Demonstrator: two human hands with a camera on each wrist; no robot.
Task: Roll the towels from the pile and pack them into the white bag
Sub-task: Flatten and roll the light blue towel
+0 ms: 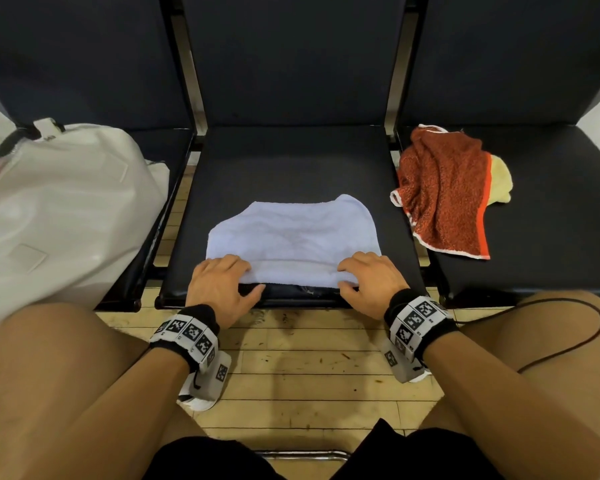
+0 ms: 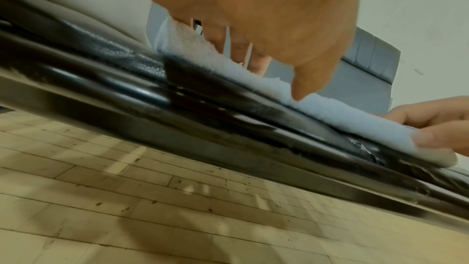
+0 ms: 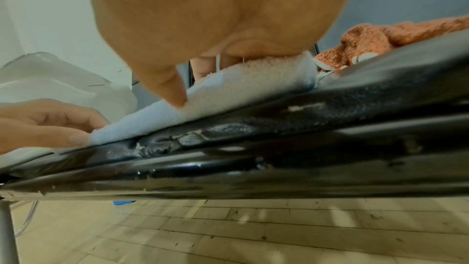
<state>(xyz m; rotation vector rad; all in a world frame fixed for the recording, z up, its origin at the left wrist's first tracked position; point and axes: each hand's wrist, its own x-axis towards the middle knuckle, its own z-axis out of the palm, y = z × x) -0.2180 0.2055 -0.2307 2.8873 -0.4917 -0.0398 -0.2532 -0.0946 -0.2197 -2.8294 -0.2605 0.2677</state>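
Observation:
A light blue towel (image 1: pixel 291 233) lies flat on the middle black seat (image 1: pixel 291 157), its near edge turned over into a thin roll (image 3: pixel 241 87) along the seat's front. My left hand (image 1: pixel 231 277) grips the roll's left end, fingers on top and thumb (image 2: pixel 304 87) behind it. At the right end my right hand (image 1: pixel 364 277) holds the roll the same way, thumb (image 3: pixel 175 95) pressed into the cloth. On the left seat lies the white bag (image 1: pixel 66 209). A crumpled red towel (image 1: pixel 444 192) covers a yellow one (image 1: pixel 499 181) on the right seat.
Three black padded seats stand in a row with high backs behind them. Metal frame bars run between the seats. My bare knees are on either side, above a pale wooden floor (image 1: pixel 309 375). A thin black cable (image 1: pixel 568 327) loops over my right thigh.

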